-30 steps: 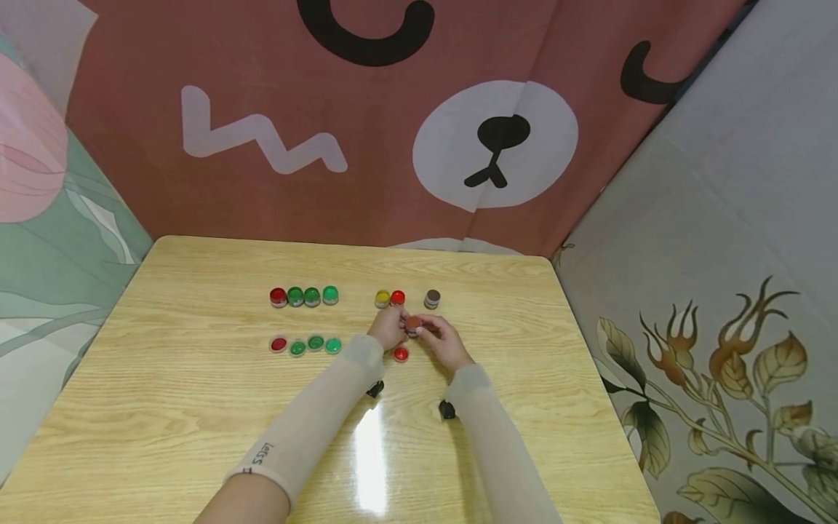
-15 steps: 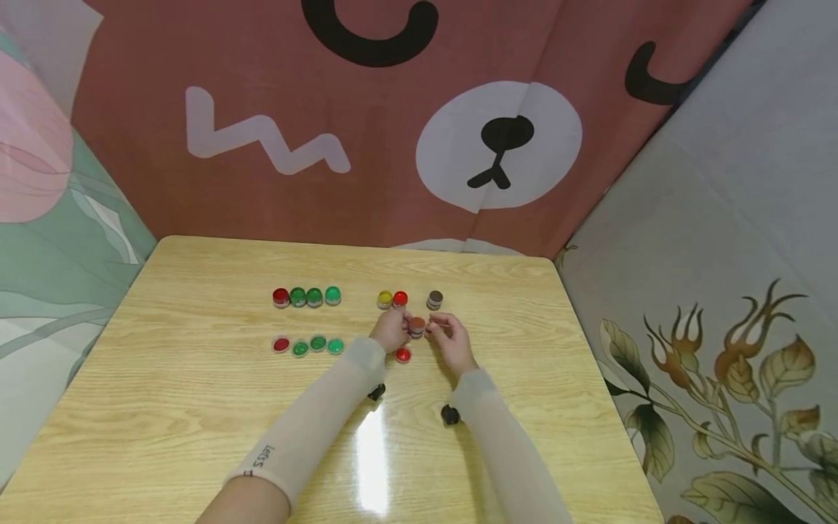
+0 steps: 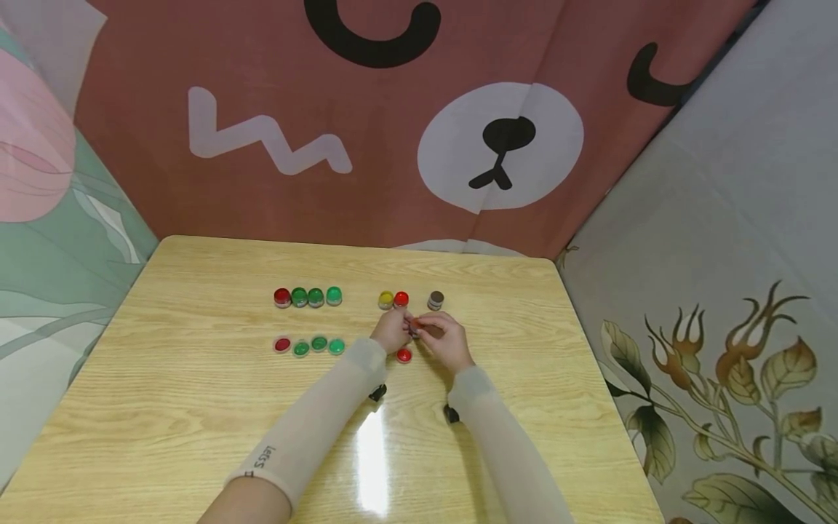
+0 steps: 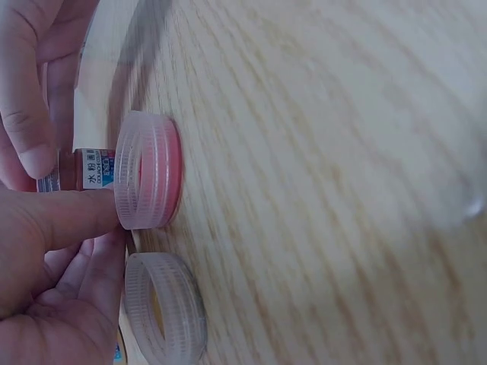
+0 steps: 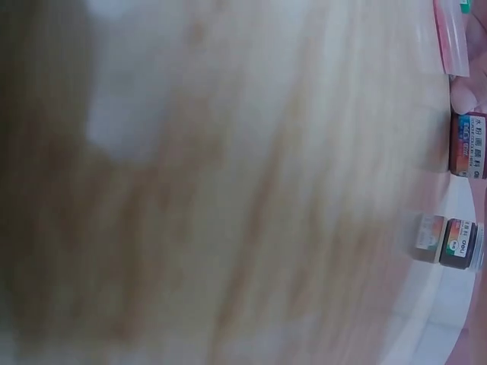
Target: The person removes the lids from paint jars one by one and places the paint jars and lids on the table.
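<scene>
My left hand (image 3: 390, 330) grips a small reddish-brown gouache paint jar (image 3: 414, 329) upright on the table. In the left wrist view its thumb and fingers lie against the labelled jar (image 4: 93, 169). My right hand (image 3: 448, 339) comes from the other side, thumb and fingers pinching the jar's clear-edged lid (image 4: 49, 182). Most of the jar is hidden by the hands in the head view. Close in front of the left hand lies a removed red lid (image 4: 152, 171). Beside it is a yellowish lid (image 4: 169, 310), which the left arm hides in the head view.
Behind the hands stand a yellow jar (image 3: 386, 299), a bright red jar (image 3: 401, 298) and a dark brown jar (image 3: 435, 300). To the left, several red and green jars (image 3: 316, 297) form a row, with matching lids (image 3: 318, 343) before them on the wooden table (image 3: 216, 407).
The right hand drew back slightly from the reddish-brown jar half a second ago, and now its fingers are over the lid again. The left hand stays on the jar.
</scene>
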The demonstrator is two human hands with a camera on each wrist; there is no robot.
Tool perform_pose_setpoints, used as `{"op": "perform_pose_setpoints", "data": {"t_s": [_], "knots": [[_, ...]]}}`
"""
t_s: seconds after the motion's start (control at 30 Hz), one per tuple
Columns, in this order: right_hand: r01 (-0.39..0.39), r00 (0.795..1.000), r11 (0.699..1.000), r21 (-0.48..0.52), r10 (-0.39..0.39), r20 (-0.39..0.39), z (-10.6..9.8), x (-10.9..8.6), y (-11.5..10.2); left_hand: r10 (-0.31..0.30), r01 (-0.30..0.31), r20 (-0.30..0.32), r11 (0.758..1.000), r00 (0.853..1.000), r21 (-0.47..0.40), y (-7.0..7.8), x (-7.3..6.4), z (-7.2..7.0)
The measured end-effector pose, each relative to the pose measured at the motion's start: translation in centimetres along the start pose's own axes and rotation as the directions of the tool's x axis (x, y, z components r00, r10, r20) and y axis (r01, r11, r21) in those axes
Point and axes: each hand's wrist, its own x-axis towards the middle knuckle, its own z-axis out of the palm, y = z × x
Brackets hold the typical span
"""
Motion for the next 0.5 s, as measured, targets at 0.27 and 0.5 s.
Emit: {"op": "perform_pose_setpoints", "data": {"t_s": [0.27, 0.5], "knots": [[0.033, 0.999, 0.998, -0.061, -0.033, 0.009, -0.08, 0.25, 0.59, 0.003, -0.003, 0.003, 1.000, 1.000, 0.004, 0.07, -0.01, -0.05], [0.030, 1.000, 0.998, -0.047, -0.030, 0.000, -0.11, 0.24, 0.54, -0.005, 0.005, 0.001, 0.997, 1.000, -0.072, -0.13, -0.13, 0.01]]}}
